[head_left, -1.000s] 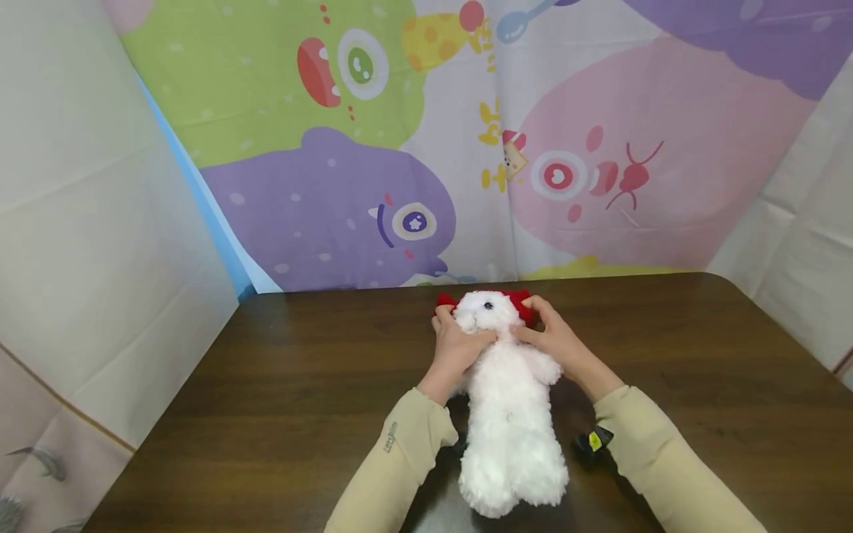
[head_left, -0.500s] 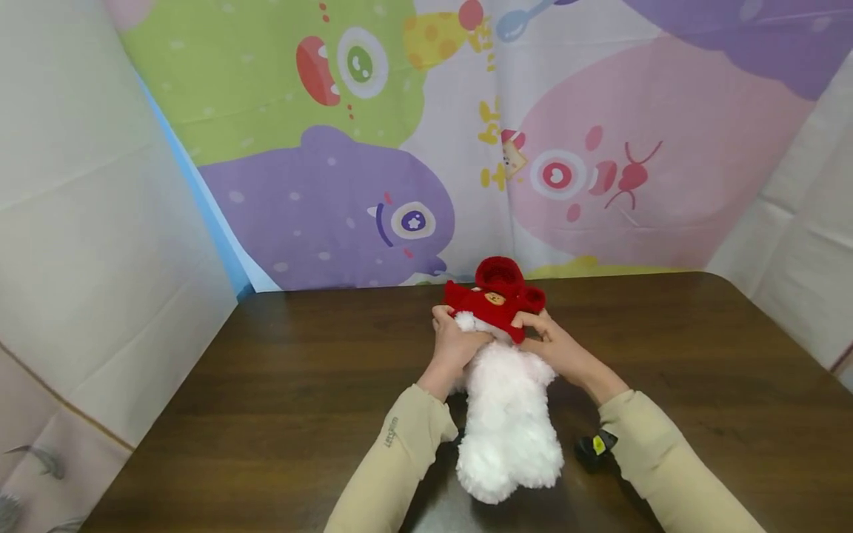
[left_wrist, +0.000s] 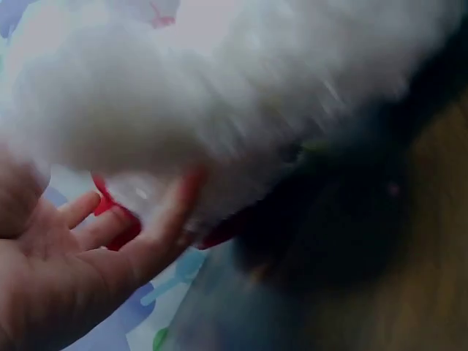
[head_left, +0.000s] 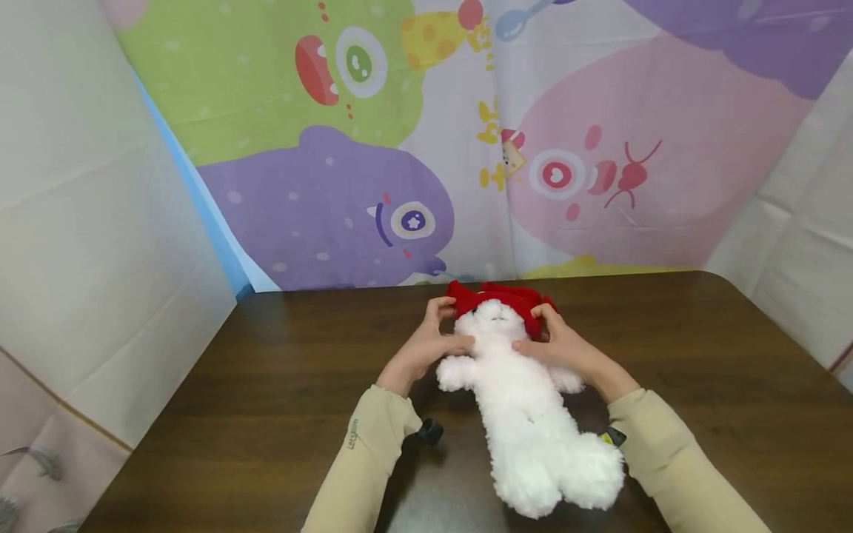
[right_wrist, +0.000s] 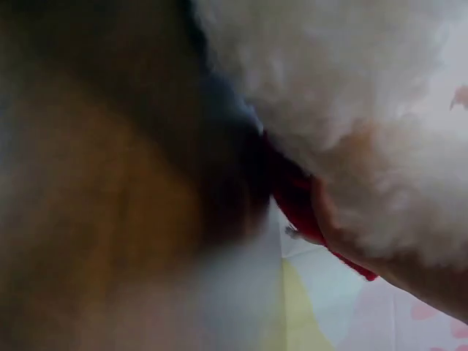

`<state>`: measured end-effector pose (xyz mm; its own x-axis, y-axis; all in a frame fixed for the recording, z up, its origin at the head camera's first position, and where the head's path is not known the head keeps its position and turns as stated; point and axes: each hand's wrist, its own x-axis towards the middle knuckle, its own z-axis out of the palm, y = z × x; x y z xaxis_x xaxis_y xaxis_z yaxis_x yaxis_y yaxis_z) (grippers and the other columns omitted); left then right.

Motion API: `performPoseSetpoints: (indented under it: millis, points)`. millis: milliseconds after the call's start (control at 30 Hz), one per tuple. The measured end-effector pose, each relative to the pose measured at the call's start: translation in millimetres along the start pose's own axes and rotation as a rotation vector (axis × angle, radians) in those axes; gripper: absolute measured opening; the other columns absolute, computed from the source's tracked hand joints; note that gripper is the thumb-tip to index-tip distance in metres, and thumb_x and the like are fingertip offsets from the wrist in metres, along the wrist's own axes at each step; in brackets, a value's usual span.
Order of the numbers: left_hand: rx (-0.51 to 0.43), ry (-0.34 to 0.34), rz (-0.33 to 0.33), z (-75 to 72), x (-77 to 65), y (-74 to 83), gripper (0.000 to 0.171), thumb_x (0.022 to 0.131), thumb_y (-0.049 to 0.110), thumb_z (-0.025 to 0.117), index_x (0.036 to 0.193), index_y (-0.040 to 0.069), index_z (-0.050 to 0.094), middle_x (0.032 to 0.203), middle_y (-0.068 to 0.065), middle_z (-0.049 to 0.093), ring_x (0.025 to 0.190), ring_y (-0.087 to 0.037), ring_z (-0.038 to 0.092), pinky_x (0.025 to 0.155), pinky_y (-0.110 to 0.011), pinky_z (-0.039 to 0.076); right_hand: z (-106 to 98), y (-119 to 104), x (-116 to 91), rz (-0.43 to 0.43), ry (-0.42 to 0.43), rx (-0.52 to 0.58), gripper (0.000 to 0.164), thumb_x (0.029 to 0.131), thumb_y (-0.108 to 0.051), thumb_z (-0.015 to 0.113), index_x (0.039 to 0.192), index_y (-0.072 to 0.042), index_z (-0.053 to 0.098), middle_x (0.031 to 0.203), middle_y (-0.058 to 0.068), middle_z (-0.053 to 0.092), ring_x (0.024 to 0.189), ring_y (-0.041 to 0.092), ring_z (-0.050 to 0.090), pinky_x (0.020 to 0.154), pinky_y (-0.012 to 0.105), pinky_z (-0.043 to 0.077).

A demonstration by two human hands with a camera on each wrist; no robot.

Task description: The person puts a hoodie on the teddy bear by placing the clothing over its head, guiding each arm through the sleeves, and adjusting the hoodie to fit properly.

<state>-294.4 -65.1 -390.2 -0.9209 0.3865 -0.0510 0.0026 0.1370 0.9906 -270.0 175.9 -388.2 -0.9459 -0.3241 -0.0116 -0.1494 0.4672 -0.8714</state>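
Note:
A white fluffy plush toy [head_left: 526, 422] leans over the table with its head away from me and its legs toward me. On its head sits a red hat [head_left: 509, 296], pulled low over the eyes. My left hand [head_left: 426, 344] grips the left side of the head, thumb at the neck and fingers at the hat's edge. Opposite it, my right hand [head_left: 569, 352] holds the other side, thumb on the chest and fingertips on the hat. In the left wrist view, the left fingers reach behind white fur [left_wrist: 219, 88]. Fur hides part of the right hand in the right wrist view.
The brown wooden table [head_left: 300, 414] lies under both arms. A cartoon-printed cloth [head_left: 320, 207] hangs behind its far edge. White panels [head_left: 100, 222] stand at the sides. Dark wrist cameras [head_left: 429, 431] hang below the sleeves.
The toy's head tipped down, showing the hat's top, and then came back up with its face showing. The legs swung right. My left hand shifted slightly left.

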Motion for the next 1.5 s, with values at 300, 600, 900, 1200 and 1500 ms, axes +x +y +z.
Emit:
performPoseSetpoints:
  millis: [300,600,900,1200,1500]
  points:
    - [0.059,0.201,0.089,9.9,0.4,-15.1,0.059,0.076,0.012,0.069,0.125,0.006,0.037,0.127,-0.014,0.04,0.085,-0.023,0.051,0.074,-0.031,0.051,10.3,2.0,1.5,0.031,0.045,-0.035,0.077,0.074,-0.043,0.07,0.125,-0.006,0.026,0.125,0.017,0.033,0.115,0.032,0.034,0.094,0.049,0.037]
    - [0.072,0.383,0.149,20.8,1.0,-17.7,0.033,0.068,0.012,0.074,0.094,0.006,0.054,0.095,-0.006,0.049,0.069,-0.015,0.042,0.062,-0.026,0.043,9.0,-1.6,-2.8,-0.008,0.1,0.036,0.08,0.08,-0.036,0.066,0.138,0.003,0.027,0.142,0.02,0.024,0.129,0.036,0.021,0.103,0.057,0.023]
    - [0.098,0.627,0.173,34.7,-1.6,-12.0,0.037,0.064,0.015,0.074,0.054,0.01,0.039,0.067,0.001,0.041,0.064,-0.013,0.04,0.052,-0.023,0.037,8.8,3.1,1.2,-0.142,0.065,0.162,0.036,0.089,-0.019,0.057,0.117,-0.001,0.045,0.128,0.018,0.031,0.123,0.035,0.026,0.094,0.047,0.036]
    - [0.065,0.577,0.168,36.4,-1.7,-8.5,0.031,0.068,0.019,0.073,0.057,0.011,0.045,0.061,0.003,0.049,0.059,-0.01,0.047,0.052,-0.023,0.044,2.7,-2.2,-3.4,-0.054,0.052,0.189,0.061,0.088,-0.022,0.058,0.138,0.001,0.032,0.15,0.02,0.003,0.137,0.036,-0.002,0.106,0.057,0.016]
    - [-0.211,0.131,0.337,13.7,1.9,-12.6,0.032,0.08,-0.008,0.06,0.107,0.002,0.048,0.105,0.002,0.05,0.076,-0.01,0.058,0.076,-0.032,0.051,2.3,-17.3,-5.0,0.04,0.107,0.434,0.047,0.089,-0.034,0.054,0.122,-0.002,0.042,0.113,0.003,0.046,0.096,0.014,0.049,0.08,0.027,0.047]
